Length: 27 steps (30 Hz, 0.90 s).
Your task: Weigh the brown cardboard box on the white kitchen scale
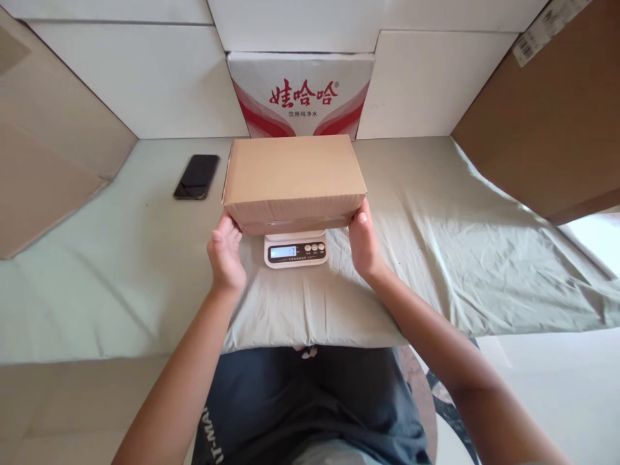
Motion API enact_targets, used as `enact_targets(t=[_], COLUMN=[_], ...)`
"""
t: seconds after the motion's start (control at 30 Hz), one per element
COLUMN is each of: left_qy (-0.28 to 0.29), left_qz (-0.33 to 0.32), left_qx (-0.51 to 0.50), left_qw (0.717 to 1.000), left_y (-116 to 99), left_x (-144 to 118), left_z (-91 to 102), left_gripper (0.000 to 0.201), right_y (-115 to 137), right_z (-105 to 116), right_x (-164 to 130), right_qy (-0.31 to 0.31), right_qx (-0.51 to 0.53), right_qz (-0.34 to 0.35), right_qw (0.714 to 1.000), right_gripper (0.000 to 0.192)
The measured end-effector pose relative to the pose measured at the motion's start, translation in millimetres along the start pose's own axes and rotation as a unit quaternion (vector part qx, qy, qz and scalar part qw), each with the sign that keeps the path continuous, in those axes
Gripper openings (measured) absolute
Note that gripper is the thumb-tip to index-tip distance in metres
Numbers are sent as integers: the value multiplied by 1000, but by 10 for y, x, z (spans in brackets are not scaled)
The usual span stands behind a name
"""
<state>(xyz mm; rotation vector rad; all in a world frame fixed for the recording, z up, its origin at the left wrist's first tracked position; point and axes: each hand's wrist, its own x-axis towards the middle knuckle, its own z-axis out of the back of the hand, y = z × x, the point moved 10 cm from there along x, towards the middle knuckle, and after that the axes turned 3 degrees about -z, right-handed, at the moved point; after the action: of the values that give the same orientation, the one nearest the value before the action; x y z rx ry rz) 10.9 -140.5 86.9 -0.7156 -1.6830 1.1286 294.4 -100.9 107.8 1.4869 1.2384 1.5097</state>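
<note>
A closed brown cardboard box [294,171] is at the middle of the view, over a white digital kitchen scale [296,261]. My left hand [227,253] grips the box's lower left corner, its fingers partly hidden beneath. On the other side, my right hand [363,239] holds the lower right corner, fingertips tucked under the edge. The scale's lit display and its round buttons show in front of the box; its platform is mostly covered. Whether the box's weight rests on the platform I cannot tell.
A black phone [197,176] lies on the pale green cloth [159,258] to the left. Behind stands a white and red carton [303,97] against white panels [145,77]. Large brown cartons flank both sides, one left [53,142] and one right [547,123].
</note>
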Motion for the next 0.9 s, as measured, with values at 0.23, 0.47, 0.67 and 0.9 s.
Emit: enact_targets(t=[0.23,0.47,0.67,0.9], left_qy=[14,-15,-9,-21], left_qz=[-4,-19,-19,-29], left_qx=[-14,-17,1,8], left_qw=[1000,1000,1000,999], left_y=[-16,-52,-74,169], left_x=[8,33,58,198], left_z=[-28,65,66,235], left_gripper=[99,92,106,107], right_y=[-2,-137,-126,-235], right_z=[-12,161,262,323], right_x=[-2,-38,-28,18], right_qy=[4,-53,-90,-110], right_qx=[3,5,7,19], right_qz=[5,-52,-66,-88], right_qw=[1000,997,994,990], right_gripper=[69,84,91,96])
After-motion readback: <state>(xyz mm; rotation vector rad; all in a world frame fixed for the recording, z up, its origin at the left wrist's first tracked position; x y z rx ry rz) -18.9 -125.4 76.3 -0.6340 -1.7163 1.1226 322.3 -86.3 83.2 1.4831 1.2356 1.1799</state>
